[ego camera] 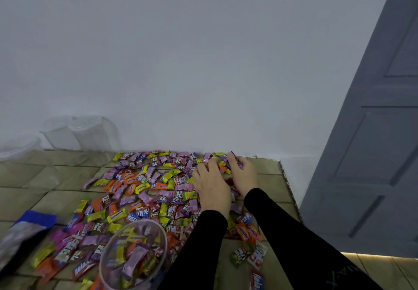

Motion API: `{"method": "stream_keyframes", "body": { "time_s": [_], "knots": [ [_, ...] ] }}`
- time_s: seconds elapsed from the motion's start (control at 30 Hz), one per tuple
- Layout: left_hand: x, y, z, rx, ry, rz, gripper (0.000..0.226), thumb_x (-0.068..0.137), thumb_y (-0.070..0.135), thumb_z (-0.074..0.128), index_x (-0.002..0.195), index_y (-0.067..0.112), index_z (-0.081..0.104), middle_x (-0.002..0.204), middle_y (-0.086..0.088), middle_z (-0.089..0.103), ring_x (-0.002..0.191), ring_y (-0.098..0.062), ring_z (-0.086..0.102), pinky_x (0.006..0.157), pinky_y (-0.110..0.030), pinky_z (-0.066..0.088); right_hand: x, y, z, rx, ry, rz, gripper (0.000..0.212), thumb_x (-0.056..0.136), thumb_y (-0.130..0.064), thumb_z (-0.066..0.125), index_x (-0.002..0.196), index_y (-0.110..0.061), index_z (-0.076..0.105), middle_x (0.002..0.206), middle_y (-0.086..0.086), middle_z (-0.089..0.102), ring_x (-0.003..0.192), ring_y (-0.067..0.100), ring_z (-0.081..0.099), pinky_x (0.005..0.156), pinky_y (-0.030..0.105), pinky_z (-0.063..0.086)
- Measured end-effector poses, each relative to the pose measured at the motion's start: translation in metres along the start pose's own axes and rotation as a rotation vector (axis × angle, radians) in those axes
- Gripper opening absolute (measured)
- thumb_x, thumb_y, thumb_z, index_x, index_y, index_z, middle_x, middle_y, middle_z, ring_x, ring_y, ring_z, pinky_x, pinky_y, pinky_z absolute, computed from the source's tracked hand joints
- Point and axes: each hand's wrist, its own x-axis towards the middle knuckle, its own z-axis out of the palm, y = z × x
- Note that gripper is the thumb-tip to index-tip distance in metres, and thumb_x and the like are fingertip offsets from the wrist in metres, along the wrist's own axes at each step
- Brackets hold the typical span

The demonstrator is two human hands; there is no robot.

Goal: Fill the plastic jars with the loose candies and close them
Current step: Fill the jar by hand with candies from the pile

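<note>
Loose wrapped candies [144, 190] in purple, yellow, orange and red lie spread over the tiled floor. A clear plastic jar [144, 222] stands open near me at the bottom, partly filled with candies, no lid on it. My left hand [211, 186] rests with spread fingers on the far right part of the pile. Just to its right, my right hand [244, 176] curls its fingers round a few purple candies at the pile's edge by the wall. Candies lie heaped between the two hands.
Several empty clear jars [92, 136] stand at the far left against the white wall [203, 63]. A blue and clear candy bag [27, 231] lies at the left edge. A grey door [373, 142] stands on the right, past the edge of the tiled area.
</note>
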Motion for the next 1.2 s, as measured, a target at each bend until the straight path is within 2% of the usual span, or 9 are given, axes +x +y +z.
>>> {"method": "stream_keyframes", "body": {
  "time_s": [0.23, 0.47, 0.57, 0.7, 0.93, 1.0, 1.07, 1.13, 1.2],
  "knots": [
    [-0.005, 0.017, -0.037, -0.058, -0.026, 0.036, 0.035, 0.094, 0.000, 0.043, 0.126, 0.015, 0.048, 0.121, -0.010, 0.046, 0.105, -0.027, 0.036, 0.082, -0.031, 0.026, -0.022, -0.029, -0.006, 0.073, 0.087, -0.006, 0.043, 0.091, -0.050, 0.052, 0.079, -0.011, 0.068, 0.081, 0.014, 0.070, 0.076, 0.024, 0.064, 0.071, 0.035, 0.049],
    [-0.016, 0.031, -0.081, -0.170, 0.031, 0.118, 0.037, 0.091, -0.002, 0.045, 0.125, 0.012, 0.050, 0.115, -0.010, 0.048, 0.101, -0.027, 0.039, 0.078, -0.027, 0.022, -0.065, -0.070, -0.013, 0.204, 0.124, -0.079, 0.040, 0.095, -0.039, 0.053, 0.076, -0.006, 0.066, 0.064, 0.000, 0.059, 0.059, 0.009, 0.050, 0.054, 0.019, 0.040],
    [-0.016, 0.035, -0.104, -0.241, 0.050, 0.134, 0.029, 0.095, 0.003, 0.045, 0.122, 0.012, 0.051, 0.115, -0.010, 0.049, 0.097, -0.023, 0.036, 0.078, -0.027, 0.022, -0.078, -0.085, -0.012, 0.239, 0.161, -0.098, 0.042, 0.094, -0.041, 0.053, 0.076, -0.006, 0.067, 0.066, 0.001, 0.060, 0.064, 0.013, 0.052, 0.062, 0.025, 0.041],
    [-0.015, 0.030, -0.136, -0.350, 0.055, 0.141, 0.022, 0.098, 0.011, 0.047, 0.120, 0.013, 0.051, 0.114, -0.008, 0.048, 0.096, -0.018, 0.033, 0.079, -0.025, 0.026, -0.095, -0.105, -0.003, 0.319, 0.173, -0.087, 0.027, 0.094, -0.041, 0.053, 0.079, -0.025, 0.069, 0.075, -0.008, 0.067, 0.074, 0.004, 0.061, 0.076, 0.030, 0.048],
    [-0.017, -0.002, -0.191, -0.613, -0.020, 0.116, 0.018, 0.098, 0.018, 0.050, 0.116, 0.018, 0.051, 0.108, 0.001, 0.046, 0.108, -0.023, 0.050, 0.087, -0.035, 0.045, -0.132, -0.129, 0.027, 0.383, 0.222, -0.108, 0.033, 0.094, -0.045, 0.052, 0.074, -0.023, 0.068, 0.072, -0.006, 0.065, 0.073, 0.011, 0.057, 0.072, 0.030, 0.044],
    [-0.018, -0.014, -0.201, -0.697, -0.055, 0.084, 0.017, 0.098, 0.021, 0.049, 0.115, 0.021, 0.050, 0.114, -0.002, 0.053, 0.104, -0.016, 0.058, 0.082, -0.028, 0.050, -0.142, -0.133, 0.036, 0.400, 0.234, -0.103, 0.034, 0.094, -0.045, 0.052, 0.074, -0.022, 0.068, 0.072, -0.006, 0.065, 0.072, 0.011, 0.057, 0.072, 0.029, 0.044],
    [-0.019, -0.026, -0.211, -0.740, -0.079, 0.050, 0.015, 0.099, 0.023, 0.049, 0.114, 0.025, 0.049, 0.114, -0.002, 0.059, 0.094, -0.004, 0.062, 0.069, -0.012, 0.045, -0.151, -0.135, 0.044, 0.426, 0.237, -0.085, 0.034, 0.094, -0.045, 0.052, 0.080, -0.019, 0.068, 0.075, -0.008, 0.066, 0.074, 0.010, 0.059, 0.072, 0.029, 0.045],
    [-0.023, -0.036, -0.220, -0.768, -0.088, 0.044, 0.013, 0.100, 0.024, 0.049, 0.113, 0.026, 0.049, 0.105, 0.006, 0.062, 0.081, 0.003, 0.060, 0.062, -0.008, 0.041, -0.159, -0.136, 0.050, 0.436, 0.234, -0.080, 0.034, 0.094, -0.046, 0.051, 0.084, -0.019, 0.068, 0.077, -0.009, 0.066, 0.076, 0.009, 0.060, 0.073, 0.030, 0.046],
    [-0.030, -0.048, -0.228, -0.809, -0.110, 0.059, 0.013, 0.100, 0.027, 0.049, 0.113, 0.026, 0.051, 0.091, 0.012, 0.063, 0.063, 0.002, 0.054, 0.058, -0.012, 0.040, -0.168, -0.134, 0.058, 0.423, 0.253, -0.098, 0.035, 0.094, -0.048, 0.050, 0.083, -0.021, 0.068, 0.077, -0.008, 0.066, 0.076, 0.010, 0.059, 0.073, 0.032, 0.046]
  ]
}}
